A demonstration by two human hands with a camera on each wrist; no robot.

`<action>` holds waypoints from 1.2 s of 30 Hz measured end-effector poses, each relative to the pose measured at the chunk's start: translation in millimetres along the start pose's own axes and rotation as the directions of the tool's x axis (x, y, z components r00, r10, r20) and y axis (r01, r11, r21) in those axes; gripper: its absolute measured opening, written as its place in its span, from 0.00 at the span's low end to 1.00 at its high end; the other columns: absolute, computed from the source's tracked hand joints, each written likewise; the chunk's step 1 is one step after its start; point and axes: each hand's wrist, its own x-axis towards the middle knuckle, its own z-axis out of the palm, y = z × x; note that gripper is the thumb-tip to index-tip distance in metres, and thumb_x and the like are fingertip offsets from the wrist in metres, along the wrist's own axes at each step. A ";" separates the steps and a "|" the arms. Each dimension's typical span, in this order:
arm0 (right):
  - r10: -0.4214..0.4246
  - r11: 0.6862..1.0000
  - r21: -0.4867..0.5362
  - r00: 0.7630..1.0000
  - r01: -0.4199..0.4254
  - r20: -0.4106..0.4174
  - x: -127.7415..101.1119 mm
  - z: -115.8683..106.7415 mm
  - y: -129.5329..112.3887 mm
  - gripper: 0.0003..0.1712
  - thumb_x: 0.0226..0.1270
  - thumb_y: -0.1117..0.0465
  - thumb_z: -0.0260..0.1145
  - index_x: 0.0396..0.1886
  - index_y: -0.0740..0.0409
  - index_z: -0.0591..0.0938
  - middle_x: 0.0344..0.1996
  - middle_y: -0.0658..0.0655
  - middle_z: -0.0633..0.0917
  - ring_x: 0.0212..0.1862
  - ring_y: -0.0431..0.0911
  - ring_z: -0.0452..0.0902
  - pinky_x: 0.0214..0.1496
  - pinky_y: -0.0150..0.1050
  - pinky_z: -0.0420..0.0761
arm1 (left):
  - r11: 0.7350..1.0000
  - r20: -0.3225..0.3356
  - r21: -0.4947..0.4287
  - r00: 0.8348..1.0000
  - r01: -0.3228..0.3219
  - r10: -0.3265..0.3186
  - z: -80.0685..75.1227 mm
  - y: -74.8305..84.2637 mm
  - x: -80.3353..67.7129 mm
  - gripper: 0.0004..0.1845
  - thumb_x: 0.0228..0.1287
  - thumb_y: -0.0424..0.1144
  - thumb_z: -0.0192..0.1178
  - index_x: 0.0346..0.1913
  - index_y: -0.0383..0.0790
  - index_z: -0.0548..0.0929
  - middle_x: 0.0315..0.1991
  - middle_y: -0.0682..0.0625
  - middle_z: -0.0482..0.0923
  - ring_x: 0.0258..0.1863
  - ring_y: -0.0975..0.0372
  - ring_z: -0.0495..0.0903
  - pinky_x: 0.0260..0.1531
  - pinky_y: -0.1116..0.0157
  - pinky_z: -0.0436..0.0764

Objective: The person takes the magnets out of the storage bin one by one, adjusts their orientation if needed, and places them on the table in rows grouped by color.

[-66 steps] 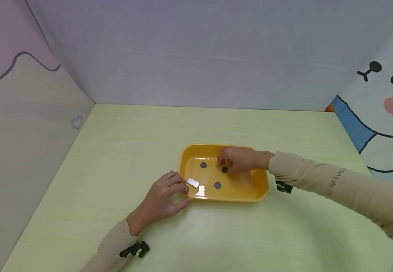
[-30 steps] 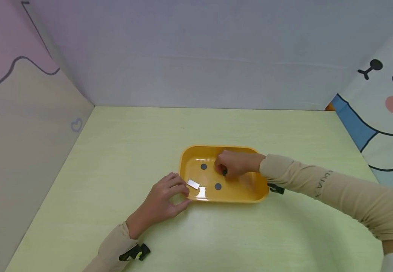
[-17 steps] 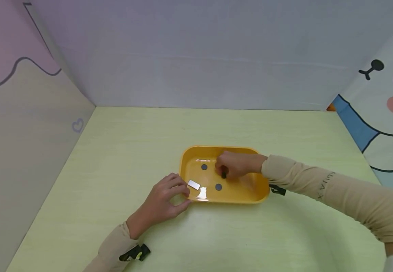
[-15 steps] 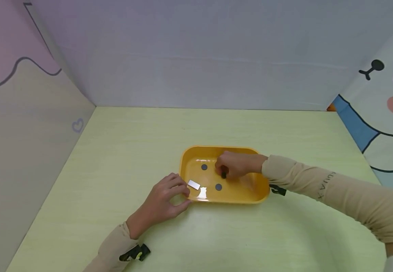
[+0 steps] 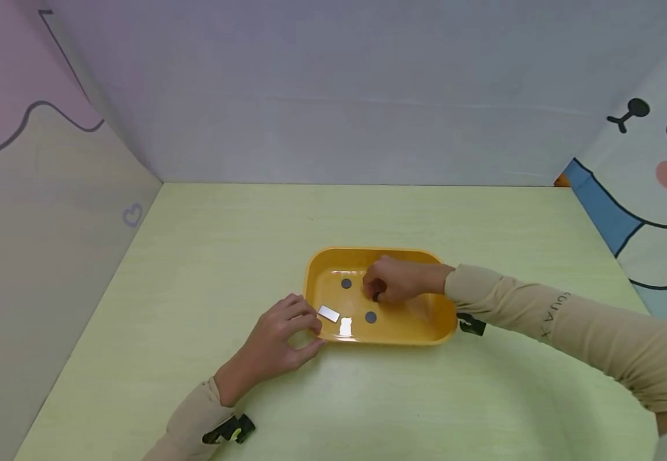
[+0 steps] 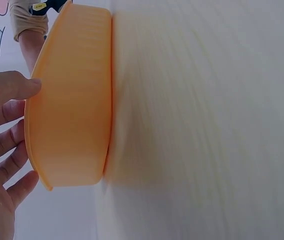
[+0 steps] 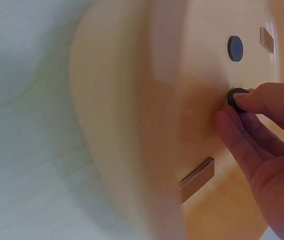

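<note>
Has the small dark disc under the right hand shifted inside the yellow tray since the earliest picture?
Yes. The dark disc, pinched by the right hand, sits slightly nearer the far-left disc, towards the yellow tray's left end.

Head cam: above, facing forward-down, my whole table mid-frame | left wrist cam: table level, close on yellow tray (image 6: 72, 100) outer wall | right wrist cam: close inside tray | shared: the tray (image 5: 333, 269).

Both arms in long beige stretch-fabric sleeves reaching the wrists. Right sleeve (image 5: 564, 323) has dark lettering printed along the forearm, too small to read. Small black clip-like device under each wrist: the left one (image 5: 230, 429) with a yellow spot, the right one (image 5: 471, 324) plain black. Left hand (image 5: 278, 342) and right hand (image 5: 393, 280) bare, no gloves.
</note>
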 end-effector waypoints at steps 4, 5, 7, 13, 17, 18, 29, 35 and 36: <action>-0.025 1.000 0.012 0.999 0.025 -0.028 -0.6 0.4 1.9 0.04 0.57 0.71 0.66 0.31 0.60 0.84 0.26 0.48 0.81 0.27 0.38 0.72 0.31 0.31 0.75 | 1.000 0.003 0.008 1.000 0.002 -0.002 -0.1 0.6 0.7 0.11 0.45 0.40 0.73 0.28 0.47 0.79 0.33 0.58 0.76 0.39 0.63 0.72 0.47 0.61 0.75; -0.026 1.000 0.014 0.999 0.026 -0.033 -0.8 0.6 2.2 0.04 0.57 0.70 0.66 0.31 0.60 0.84 0.26 0.48 0.82 0.27 0.37 0.72 0.31 0.31 0.75 | 1.000 0.004 0.010 1.000 0.003 -0.003 0.1 0.6 0.7 0.11 0.45 0.40 0.73 0.28 0.47 0.79 0.33 0.57 0.76 0.39 0.63 0.72 0.48 0.61 0.75; -0.028 0.999 0.022 0.999 0.028 -0.043 -0.8 1.1 2.6 0.04 0.57 0.70 0.66 0.31 0.59 0.84 0.26 0.48 0.81 0.27 0.37 0.72 0.31 0.31 0.75 | 1.000 0.006 0.012 1.000 0.007 -0.007 0.3 1.0 0.7 0.11 0.45 0.41 0.73 0.28 0.47 0.79 0.33 0.57 0.76 0.39 0.63 0.72 0.47 0.61 0.75; -0.039 0.998 0.045 0.997 0.042 -0.063 -2.9 1.2 2.3 0.08 0.54 0.74 0.64 0.31 0.60 0.84 0.28 0.52 0.82 0.28 0.39 0.72 0.32 0.31 0.75 | 1.000 0.008 0.017 1.000 0.013 -0.013 0.9 2.8 0.1 0.11 0.44 0.41 0.73 0.29 0.47 0.80 0.33 0.57 0.77 0.40 0.63 0.72 0.46 0.61 0.76; -0.046 0.998 0.044 0.997 0.049 -0.063 -5.1 1.0 1.2 0.08 0.54 0.74 0.65 0.32 0.61 0.86 0.31 0.52 0.83 0.30 0.40 0.73 0.34 0.31 0.76 | 1.000 0.008 0.022 1.000 0.012 -0.012 0.8 3.7 0.3 0.11 0.45 0.41 0.73 0.29 0.47 0.79 0.33 0.57 0.77 0.40 0.63 0.72 0.46 0.61 0.76; -0.041 0.998 0.044 0.997 0.044 -0.062 -5.5 0.9 0.7 0.08 0.54 0.74 0.65 0.33 0.61 0.86 0.31 0.52 0.83 0.30 0.40 0.73 0.34 0.31 0.77 | 1.000 0.009 0.023 1.000 0.012 -0.012 0.8 3.9 0.4 0.11 0.45 0.41 0.73 0.29 0.47 0.79 0.33 0.58 0.76 0.40 0.63 0.72 0.46 0.62 0.76; -0.020 0.999 0.045 0.997 0.023 -0.072 -7.5 2.3 -0.6 0.09 0.52 0.73 0.67 0.34 0.61 0.86 0.31 0.52 0.83 0.31 0.44 0.76 0.34 0.31 0.78 | 0.999 0.013 0.030 1.000 0.014 -0.014 -0.4 3.6 -0.2 0.10 0.47 0.42 0.72 0.29 0.47 0.79 0.33 0.58 0.76 0.39 0.63 0.72 0.44 0.63 0.76; -0.077 0.993 0.083 0.988 0.089 -0.135 -12.0 1.8 2.7 0.07 0.50 0.72 0.69 0.31 0.63 0.85 0.29 0.52 0.83 0.30 0.41 0.76 0.35 0.31 0.78 | 0.999 0.020 0.034 1.000 0.019 -0.020 -0.8 3.1 -0.6 0.10 0.46 0.41 0.72 0.28 0.47 0.80 0.32 0.58 0.76 0.39 0.63 0.72 0.42 0.64 0.76; -0.080 0.992 0.090 0.986 0.094 -0.143 -13.2 0.8 2.4 0.06 0.50 0.72 0.69 0.31 0.63 0.85 0.29 0.52 0.83 0.30 0.41 0.76 0.35 0.32 0.79 | 0.999 0.020 0.035 1.000 0.019 -0.020 -0.9 3.0 -0.7 0.11 0.46 0.41 0.73 0.28 0.47 0.79 0.32 0.58 0.76 0.39 0.63 0.72 0.42 0.63 0.77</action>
